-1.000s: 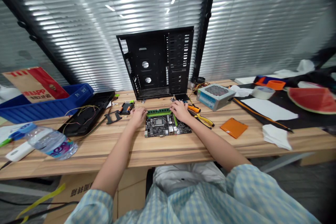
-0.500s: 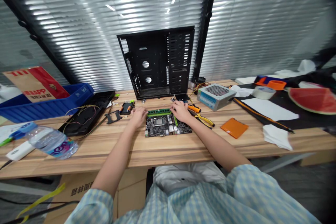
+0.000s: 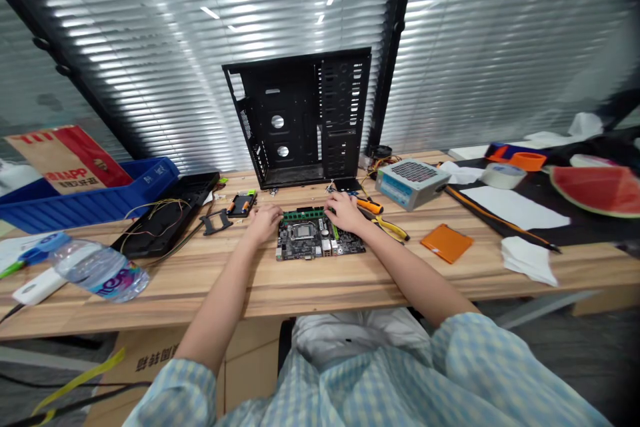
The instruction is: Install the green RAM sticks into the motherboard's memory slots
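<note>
A green RAM stick [image 3: 303, 215] lies along the far edge of the motherboard [image 3: 298, 248], over the memory slots there. My left hand [image 3: 265, 222] is closed at the stick's left end, with its fingertips partly hidden. At the other end, my right hand [image 3: 345, 212] pinches the stick, its wrist above the board's right side. Whether the stick is seated in a slot I cannot tell. The silver processor socket [image 3: 303, 232] shows in the board's middle.
Behind the board stands an open black computer case [image 3: 295, 120]. A power supply [image 3: 411, 181], orange-handled pliers [image 3: 393, 228] and an orange square [image 3: 447, 243] lie to the right. To the left are a black bracket [image 3: 216, 223], a water bottle [image 3: 103, 270] and a blue bin [image 3: 145, 190].
The RAM stick has shifted slightly toward the board, and the bright green slot strip below it shows less. Both hands stay at its ends.
</note>
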The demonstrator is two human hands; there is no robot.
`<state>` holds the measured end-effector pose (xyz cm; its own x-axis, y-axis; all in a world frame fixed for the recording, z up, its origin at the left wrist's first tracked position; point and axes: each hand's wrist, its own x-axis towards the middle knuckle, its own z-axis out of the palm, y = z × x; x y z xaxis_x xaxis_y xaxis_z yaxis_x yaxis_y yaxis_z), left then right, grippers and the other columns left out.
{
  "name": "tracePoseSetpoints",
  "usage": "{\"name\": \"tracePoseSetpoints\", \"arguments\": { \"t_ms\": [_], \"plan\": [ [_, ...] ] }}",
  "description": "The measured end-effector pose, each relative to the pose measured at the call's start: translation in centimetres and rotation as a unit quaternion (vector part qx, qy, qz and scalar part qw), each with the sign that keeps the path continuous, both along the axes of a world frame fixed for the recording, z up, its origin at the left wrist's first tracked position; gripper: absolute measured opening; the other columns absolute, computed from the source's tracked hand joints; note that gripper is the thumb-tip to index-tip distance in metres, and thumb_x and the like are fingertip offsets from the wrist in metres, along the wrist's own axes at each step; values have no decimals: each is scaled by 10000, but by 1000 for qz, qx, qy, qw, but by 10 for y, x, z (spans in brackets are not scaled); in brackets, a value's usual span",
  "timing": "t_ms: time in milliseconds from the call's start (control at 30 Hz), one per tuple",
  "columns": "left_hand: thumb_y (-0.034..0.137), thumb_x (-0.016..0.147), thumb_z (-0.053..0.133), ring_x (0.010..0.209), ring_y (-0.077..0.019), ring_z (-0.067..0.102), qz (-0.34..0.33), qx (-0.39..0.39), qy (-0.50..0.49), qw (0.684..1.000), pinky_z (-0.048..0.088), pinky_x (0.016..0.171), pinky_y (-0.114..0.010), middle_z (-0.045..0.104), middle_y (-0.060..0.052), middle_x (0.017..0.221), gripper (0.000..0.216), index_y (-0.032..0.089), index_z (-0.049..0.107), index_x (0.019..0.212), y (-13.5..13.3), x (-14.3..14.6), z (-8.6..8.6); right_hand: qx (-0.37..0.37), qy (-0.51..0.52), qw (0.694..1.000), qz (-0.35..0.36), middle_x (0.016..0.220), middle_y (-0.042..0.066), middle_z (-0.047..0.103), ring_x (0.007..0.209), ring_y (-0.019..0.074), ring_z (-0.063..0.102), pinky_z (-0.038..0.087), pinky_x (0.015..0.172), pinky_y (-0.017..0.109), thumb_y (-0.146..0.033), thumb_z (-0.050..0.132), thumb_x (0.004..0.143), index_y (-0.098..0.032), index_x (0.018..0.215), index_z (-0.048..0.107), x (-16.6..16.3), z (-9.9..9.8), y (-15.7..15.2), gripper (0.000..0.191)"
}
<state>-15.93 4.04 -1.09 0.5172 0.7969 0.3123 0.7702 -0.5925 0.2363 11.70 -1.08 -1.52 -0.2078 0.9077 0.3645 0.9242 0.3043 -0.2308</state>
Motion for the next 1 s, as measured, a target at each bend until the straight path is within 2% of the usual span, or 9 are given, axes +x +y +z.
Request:
{"name": "tracePoseSetpoints", "arguments": {
  "t_ms": [333,567,1000],
  "plan": [
    [296,905,491,1107,-255,563,5,9,-15,1000,317,896,-422,686,-71,1096,177,218,648,929,-3,1,3,34,17,999,21,1157,69,597,1077,249,431,276,861,411,-287,521,879,-217,883,668,7,-1,4,163],
    [289,911,475,1058,-249,579,-16,15,-5,1000,333,874,-407,694,-81,1054,187,200,640,916,-2,2,1,20,5,999,25,1136,74,602,1081,258,429,281,847,413,-281,527,861,-205,836,666,8,-1,4,160],
    [288,926,474,1072,-246,579,-15,32,-31,999,307,886,-415,698,-71,1056,178,204,631,934,0,1,-2,26,-9,999,23,1169,80,583,1071,268,417,278,847,419,-303,500,891,-213,885,663,10,1,5,186]
  ]
}}
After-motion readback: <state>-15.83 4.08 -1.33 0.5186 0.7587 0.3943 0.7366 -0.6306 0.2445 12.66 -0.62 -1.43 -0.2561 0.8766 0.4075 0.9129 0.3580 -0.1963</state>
